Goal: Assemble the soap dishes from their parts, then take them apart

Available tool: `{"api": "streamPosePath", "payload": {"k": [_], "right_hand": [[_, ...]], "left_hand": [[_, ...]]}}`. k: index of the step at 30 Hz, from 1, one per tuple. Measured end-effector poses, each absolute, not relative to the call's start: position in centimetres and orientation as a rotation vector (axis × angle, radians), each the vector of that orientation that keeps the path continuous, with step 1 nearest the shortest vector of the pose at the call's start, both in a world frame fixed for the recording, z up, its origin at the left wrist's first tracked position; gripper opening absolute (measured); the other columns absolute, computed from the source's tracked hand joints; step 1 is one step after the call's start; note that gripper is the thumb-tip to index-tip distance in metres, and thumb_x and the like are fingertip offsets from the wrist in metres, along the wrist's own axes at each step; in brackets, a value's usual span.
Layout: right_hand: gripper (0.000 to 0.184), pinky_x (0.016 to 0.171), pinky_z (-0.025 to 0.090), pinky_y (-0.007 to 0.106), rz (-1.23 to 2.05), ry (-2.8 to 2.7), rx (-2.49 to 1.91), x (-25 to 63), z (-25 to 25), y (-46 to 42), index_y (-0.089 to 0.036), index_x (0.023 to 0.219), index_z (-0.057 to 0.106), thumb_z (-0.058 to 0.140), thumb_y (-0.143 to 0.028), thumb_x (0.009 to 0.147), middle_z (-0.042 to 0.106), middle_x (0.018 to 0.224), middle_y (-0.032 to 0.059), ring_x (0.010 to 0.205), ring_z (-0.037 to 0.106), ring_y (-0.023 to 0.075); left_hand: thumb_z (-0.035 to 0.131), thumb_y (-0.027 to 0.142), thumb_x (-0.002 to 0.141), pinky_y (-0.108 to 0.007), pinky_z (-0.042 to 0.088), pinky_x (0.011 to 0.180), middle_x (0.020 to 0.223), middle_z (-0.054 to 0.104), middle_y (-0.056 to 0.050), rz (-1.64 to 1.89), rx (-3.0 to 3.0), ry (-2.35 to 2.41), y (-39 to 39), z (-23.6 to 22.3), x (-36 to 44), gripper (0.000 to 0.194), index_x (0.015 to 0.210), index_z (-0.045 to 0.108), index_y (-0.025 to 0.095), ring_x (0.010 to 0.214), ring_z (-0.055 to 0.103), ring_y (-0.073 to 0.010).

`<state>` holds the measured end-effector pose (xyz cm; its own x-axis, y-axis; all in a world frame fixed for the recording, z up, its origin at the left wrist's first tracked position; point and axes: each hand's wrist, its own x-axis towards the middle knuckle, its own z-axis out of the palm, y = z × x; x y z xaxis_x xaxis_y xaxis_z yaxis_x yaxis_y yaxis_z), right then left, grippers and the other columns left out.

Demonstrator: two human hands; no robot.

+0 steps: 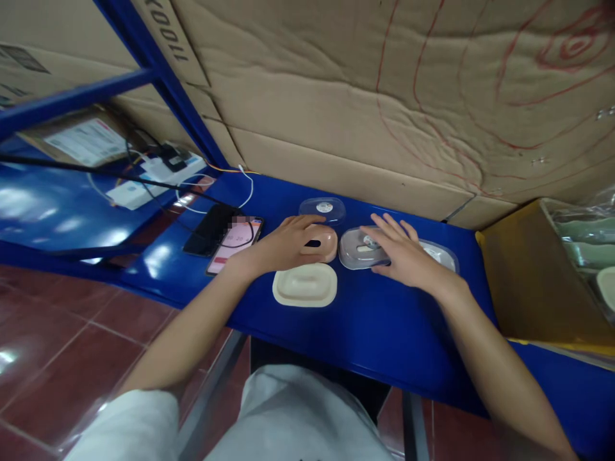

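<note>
My left hand point(291, 245) spans a pink rounded plastic piece point(328, 242) with a dark oval slot, fingers at its far edge and thumb at the near one. My right hand point(401, 253) is over the right end of a clear plastic cover point(354, 248) with a round sticker. Its thumb and index finger reach round the cover; the other fingers stretch out. Just nearer than the pink piece lies a cream oval dish point(307, 296) with a raised middle. Another clear cover point(314, 206) sits behind the pink piece. Partly hidden by my right hand is a further clear cover point(446, 258).
A phone point(225, 253) and a black flat object point(204, 237) lie left on the blue table point(375, 326). Farther left are a power strip point(144, 189) and cables. An open cardboard box point(533, 275) with wrapped pieces stands right. Large cardboard point(327, 153) backs the table.
</note>
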<state>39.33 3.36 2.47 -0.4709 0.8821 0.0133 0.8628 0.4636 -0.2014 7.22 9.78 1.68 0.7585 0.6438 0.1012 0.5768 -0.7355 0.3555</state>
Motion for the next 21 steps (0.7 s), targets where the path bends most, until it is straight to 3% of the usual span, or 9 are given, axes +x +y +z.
{"api": "streamPosePath", "payload": {"k": [3, 7, 11, 17, 21], "right_hand": [[0.104, 0.13, 0.024, 0.067, 0.516, -2.631, -1.665, 39.5, 3.7, 5.6, -0.029, 0.169, 0.037, 0.088, -0.025, 0.077, 0.036, 0.177, 0.0157, 0.164, 0.031, 0.0407], [0.09, 0.124, 0.042, 0.053, 0.698, -2.533, -1.591, 40.3, 5.7, 6.8, -0.032, 0.161, 0.049, 0.086, -0.043, 0.08, 0.056, 0.164, 0.0092, 0.151, 0.052, 0.037], [0.087, 0.124, 0.043, 0.054, 0.571, -2.387, -1.653, 41.4, 6.2, 8.6, -0.027, 0.162, 0.049, 0.079, -0.06, 0.087, 0.057, 0.163, 0.0123, 0.149, 0.053, 0.0384], [0.074, 0.123, 0.044, 0.056, 0.566, -2.375, -1.683, 41.4, 3.0, 12.0, -0.021, 0.156, 0.056, 0.068, -0.063, 0.096, 0.062, 0.157, 0.0176, 0.145, 0.059, 0.0376], [0.077, 0.122, 0.043, 0.062, 0.536, -2.357, -1.753, 41.0, 1.3, 12.7, -0.024, 0.159, 0.05, 0.071, -0.06, 0.095, 0.057, 0.161, 0.0166, 0.148, 0.055, 0.0395]], "left_hand": [[0.071, 0.042, 0.1, -0.054, 0.04, 0.122, 0.157, 0.057, -0.014, 0.361, 2.69, 0.891, 10.1, 1.8, 8.8, 0.055, 0.15, 0.057, 0.026, 0.147, 0.054, -0.0344], [0.064, 0.04, 0.105, -0.051, 0.045, 0.118, 0.148, 0.065, -0.012, 0.558, 2.729, 0.865, 10.2, 1.9, 10.4, 0.044, 0.146, 0.06, 0.023, 0.141, 0.059, -0.0322], [0.057, 0.037, 0.109, -0.048, 0.05, 0.113, 0.144, 0.067, -0.013, 0.733, 2.699, 0.964, 9.4, 1.6, 11.7, 0.035, 0.14, 0.063, 0.021, 0.134, 0.064, -0.0303], [0.066, 0.05, 0.105, -0.069, 0.035, 0.123, 0.162, 0.054, -0.021, 0.491, 2.923, 0.85, 7.3, -0.7, 12.4, 0.045, 0.141, 0.066, 0.023, 0.149, 0.054, -0.0404], [0.067, 0.054, 0.103, -0.074, 0.028, 0.126, 0.165, 0.051, -0.024, 0.439, 2.897, 0.923, 6.9, -1.5, 12.3, 0.048, 0.139, 0.067, 0.023, 0.154, 0.049, -0.0408]]}}
